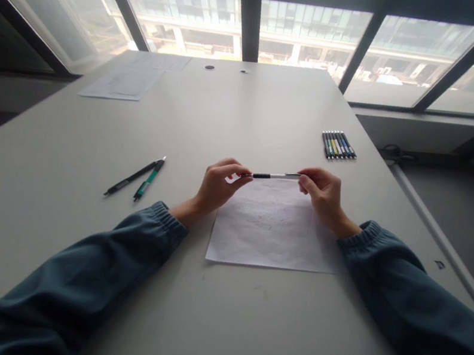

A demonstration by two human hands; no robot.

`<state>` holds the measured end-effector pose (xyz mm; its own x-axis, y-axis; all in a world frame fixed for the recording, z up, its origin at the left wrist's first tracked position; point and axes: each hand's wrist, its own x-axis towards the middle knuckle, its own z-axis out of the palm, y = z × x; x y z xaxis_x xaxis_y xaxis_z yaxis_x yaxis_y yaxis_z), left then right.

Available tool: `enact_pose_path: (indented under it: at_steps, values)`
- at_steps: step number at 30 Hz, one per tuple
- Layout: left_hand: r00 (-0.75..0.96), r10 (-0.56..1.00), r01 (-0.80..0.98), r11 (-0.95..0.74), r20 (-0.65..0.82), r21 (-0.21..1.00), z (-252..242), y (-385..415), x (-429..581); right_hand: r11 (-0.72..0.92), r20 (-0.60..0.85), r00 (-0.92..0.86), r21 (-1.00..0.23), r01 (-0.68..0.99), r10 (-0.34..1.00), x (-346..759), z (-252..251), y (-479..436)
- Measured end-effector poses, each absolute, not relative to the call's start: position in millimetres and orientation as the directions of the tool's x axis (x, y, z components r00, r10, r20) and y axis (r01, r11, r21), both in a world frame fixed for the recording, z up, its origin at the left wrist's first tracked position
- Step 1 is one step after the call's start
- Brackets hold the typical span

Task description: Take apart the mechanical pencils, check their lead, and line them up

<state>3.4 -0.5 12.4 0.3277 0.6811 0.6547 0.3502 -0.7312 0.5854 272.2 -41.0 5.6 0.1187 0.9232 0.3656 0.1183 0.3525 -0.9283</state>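
A black-and-white pen (277,176) is held level between both hands, above the far part of a paper sheet (272,241). My left hand (221,186) pinches its black-grip end between thumb and fingers. At the other end, where the clip is, my right hand (324,193) has its thumb and fingers closed on the pen. Faint marks show on the sheet, which lies on the white table (177,319). To the left of my left hand lie a black pen (130,179) and a green pen (149,180), their upper ends close together.
A row of several pens (338,145) in different colours lies at the right side of the table. More paper sheets (121,80) rest at the far left. Two small round fittings (209,67) sit near the far edge, before large windows (311,32).
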Motion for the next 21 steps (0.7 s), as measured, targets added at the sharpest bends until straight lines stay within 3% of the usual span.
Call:
enact_pose_path:
  at_steps: [21]
  values:
    - [0.351, 0.700, 0.367, -0.714, 0.622, 0.597, 6.7, 3.9, 2.9, 0.402, 0.398, 0.242, -0.915, 0.037, 0.885, 273.2, 4.6, -35.9]
